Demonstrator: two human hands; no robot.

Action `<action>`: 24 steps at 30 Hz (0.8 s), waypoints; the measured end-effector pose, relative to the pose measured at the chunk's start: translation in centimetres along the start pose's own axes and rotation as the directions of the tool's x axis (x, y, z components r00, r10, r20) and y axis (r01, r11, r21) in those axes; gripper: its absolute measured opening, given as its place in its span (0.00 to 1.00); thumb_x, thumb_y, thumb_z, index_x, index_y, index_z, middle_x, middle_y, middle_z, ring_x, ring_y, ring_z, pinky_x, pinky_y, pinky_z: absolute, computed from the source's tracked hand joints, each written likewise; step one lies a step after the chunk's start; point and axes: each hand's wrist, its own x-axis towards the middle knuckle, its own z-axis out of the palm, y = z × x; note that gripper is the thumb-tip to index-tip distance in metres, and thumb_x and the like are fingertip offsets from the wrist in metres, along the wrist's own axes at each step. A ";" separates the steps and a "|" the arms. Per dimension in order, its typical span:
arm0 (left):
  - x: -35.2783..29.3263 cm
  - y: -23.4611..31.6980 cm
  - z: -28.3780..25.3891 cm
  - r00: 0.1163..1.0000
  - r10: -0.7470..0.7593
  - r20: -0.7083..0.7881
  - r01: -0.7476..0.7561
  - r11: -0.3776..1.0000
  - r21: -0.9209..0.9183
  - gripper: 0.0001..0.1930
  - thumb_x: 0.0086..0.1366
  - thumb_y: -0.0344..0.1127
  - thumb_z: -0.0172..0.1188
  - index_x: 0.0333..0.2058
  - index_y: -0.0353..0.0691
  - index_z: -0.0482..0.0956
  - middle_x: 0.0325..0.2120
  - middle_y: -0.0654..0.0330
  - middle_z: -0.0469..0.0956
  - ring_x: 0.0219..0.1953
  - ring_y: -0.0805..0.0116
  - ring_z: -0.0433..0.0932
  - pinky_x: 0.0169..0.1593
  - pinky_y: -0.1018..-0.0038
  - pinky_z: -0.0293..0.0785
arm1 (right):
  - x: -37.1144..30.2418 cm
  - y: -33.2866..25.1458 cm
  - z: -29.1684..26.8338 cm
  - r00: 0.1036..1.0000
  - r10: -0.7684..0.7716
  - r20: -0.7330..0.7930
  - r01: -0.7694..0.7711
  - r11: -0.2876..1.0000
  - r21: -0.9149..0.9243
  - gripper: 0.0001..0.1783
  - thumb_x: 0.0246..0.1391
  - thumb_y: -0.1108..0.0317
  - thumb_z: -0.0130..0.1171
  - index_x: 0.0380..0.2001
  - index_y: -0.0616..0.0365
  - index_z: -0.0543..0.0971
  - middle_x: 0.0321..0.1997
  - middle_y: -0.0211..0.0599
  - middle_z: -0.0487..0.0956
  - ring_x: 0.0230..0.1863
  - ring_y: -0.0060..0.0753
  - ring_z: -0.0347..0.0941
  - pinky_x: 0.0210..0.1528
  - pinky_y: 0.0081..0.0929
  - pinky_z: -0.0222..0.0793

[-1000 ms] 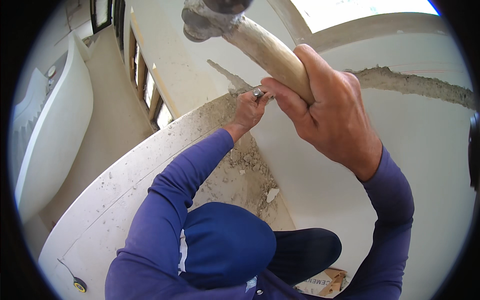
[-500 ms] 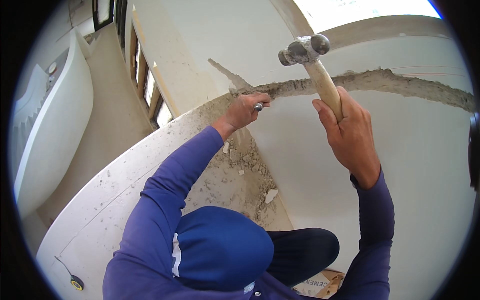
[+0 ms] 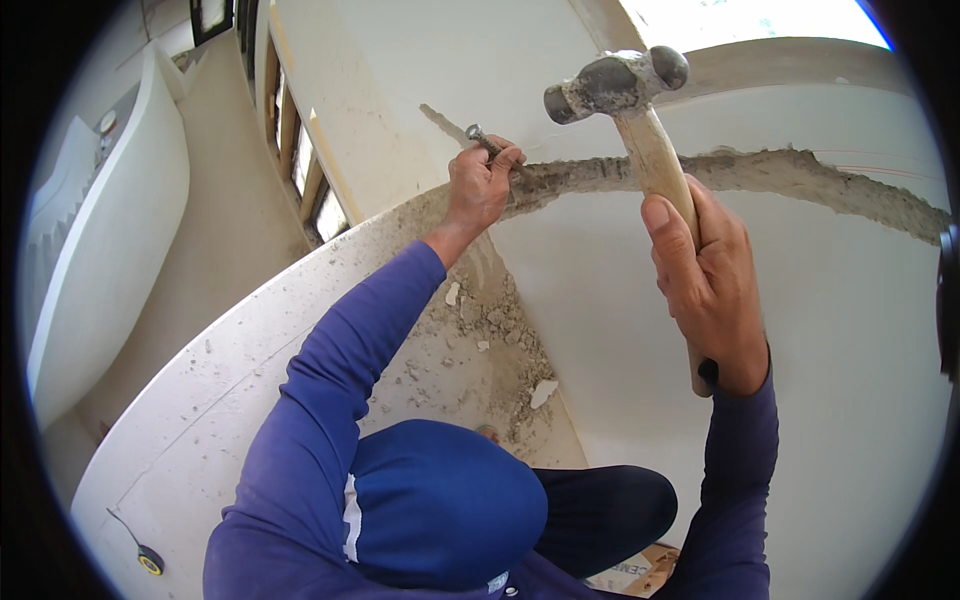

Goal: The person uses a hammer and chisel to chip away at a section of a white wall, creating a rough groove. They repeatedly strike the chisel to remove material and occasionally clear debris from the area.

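A metal chisel (image 3: 484, 142) is gripped in my left hand (image 3: 478, 188), its round struck end sticking out above my thumb. That hand is at the left end of a rough groove (image 3: 600, 172) cut into the white wall (image 3: 640, 290); the chisel's working tip is hidden by my fingers. My right hand (image 3: 712, 280) is wrapped round the wooden handle of a ball-peen hammer (image 3: 655, 150). The hammer is raised, its dusty steel head up and to the right of the chisel, apart from it.
Grey rubble (image 3: 505, 340) and plaster chips lie on the curved white ledge (image 3: 250, 330) below the groove. A tape measure (image 3: 150, 560) rests at the ledge's lower left. Beyond the ledge is a lower level with a curved white parapet (image 3: 120, 240). A paper bag (image 3: 650, 572) lies near my legs.
My left hand has turned and the chisel now points up and left instead of toward me. The hammer has shifted slightly, its head still raised.
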 end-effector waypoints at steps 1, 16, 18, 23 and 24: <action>0.2 0.1 0.1 1.000 -0.002 0.007 0.002 1.000 -0.003 0.16 0.78 0.41 0.60 0.38 0.31 0.84 0.35 0.58 0.85 0.39 0.72 0.84 0.47 0.71 0.86 | 0.8 -0.1 0.1 0.998 -0.064 0.005 0.064 0.997 -0.046 0.21 0.72 0.54 0.59 0.37 0.64 0.78 0.21 0.36 0.70 0.21 0.32 0.63 0.27 0.35 0.62; 2.8 1.7 1.5 0.997 0.042 0.067 -0.053 0.985 0.165 0.19 0.76 0.47 0.62 0.35 0.33 0.84 0.27 0.60 0.85 0.31 0.72 0.83 0.39 0.70 0.80 | 12.7 0.1 0.2 0.861 -0.435 0.264 0.507 0.693 -0.512 0.22 0.70 0.54 0.61 0.30 0.65 0.78 0.22 0.46 0.72 0.24 0.43 0.73 0.30 0.42 0.68; 2.5 1.7 2.3 0.998 -0.003 0.064 -0.007 0.990 0.144 0.19 0.76 0.46 0.62 0.34 0.33 0.84 0.27 0.60 0.84 0.31 0.72 0.82 0.39 0.71 0.80 | 14.2 2.2 -0.2 0.832 -0.361 0.422 0.555 0.542 -0.631 0.19 0.70 0.57 0.60 0.32 0.63 0.80 0.24 0.44 0.74 0.26 0.40 0.76 0.30 0.40 0.71; 2.9 1.4 1.6 0.998 0.018 0.063 -0.027 0.989 0.145 0.19 0.76 0.46 0.63 0.34 0.34 0.84 0.26 0.61 0.84 0.30 0.73 0.82 0.38 0.70 0.79 | 16.6 -0.2 -1.4 0.487 -0.740 0.464 0.776 0.123 -0.619 0.15 0.75 0.58 0.55 0.51 0.54 0.84 0.27 0.37 0.73 0.30 0.37 0.73 0.38 0.33 0.72; 2.9 1.5 1.6 0.998 0.014 0.069 -0.024 0.988 0.156 0.19 0.76 0.46 0.63 0.34 0.34 0.84 0.26 0.61 0.84 0.30 0.73 0.82 0.38 0.70 0.79 | 16.3 -0.6 -1.1 0.649 -0.672 0.358 0.712 0.369 -0.597 0.15 0.75 0.58 0.55 0.51 0.53 0.84 0.26 0.37 0.73 0.28 0.37 0.73 0.37 0.33 0.72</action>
